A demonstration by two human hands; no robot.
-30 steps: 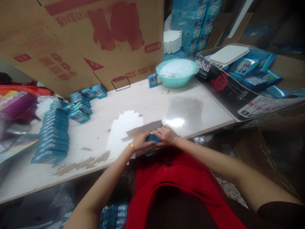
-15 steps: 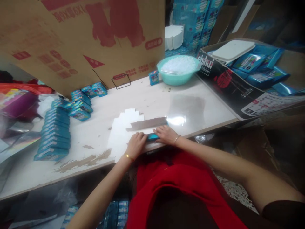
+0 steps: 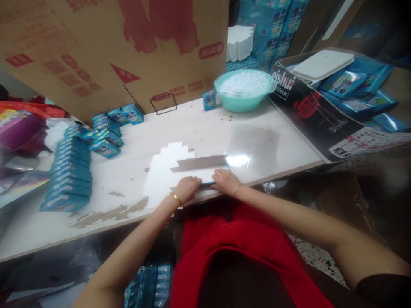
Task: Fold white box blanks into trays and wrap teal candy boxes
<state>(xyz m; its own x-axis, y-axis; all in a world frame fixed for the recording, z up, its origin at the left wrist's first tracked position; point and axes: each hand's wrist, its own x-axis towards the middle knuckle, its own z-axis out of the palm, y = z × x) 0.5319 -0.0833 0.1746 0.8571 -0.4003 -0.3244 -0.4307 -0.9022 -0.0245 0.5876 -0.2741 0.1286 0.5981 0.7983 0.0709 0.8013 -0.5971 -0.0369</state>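
Near the table's front edge, my left hand (image 3: pixel 187 188) and my right hand (image 3: pixel 226 181) grip a flat cardboard box blank (image 3: pixel 207 176) by its near side, fingers closed over it. Its white inner face is up, and a thin blue line of its outer side shows between the hands. My thumbs are hidden beneath the near edge. Just beyond the fingers lies a long brownish strip (image 3: pixel 202 163); whether it is a shaded flap or bare table I cannot tell. More white blanks (image 3: pixel 160 171) lie flat by my left hand.
Small blue boxes (image 3: pixel 69 175) stand in a row at the left, with several more (image 3: pixel 105 147) behind. A turquoise bowl (image 3: pixel 245 102) of white pieces stands beside one blue box (image 3: pixel 209 99). An open carton (image 3: pixel 308 111) holds blue packs at right. A large cardboard box (image 3: pixel 105 42) borders the back.
The blue face that showed between my hands has turned down to a thin line, and the white inner face now shows there. Both hands stay at nearly the same place. The view has shifted slightly.
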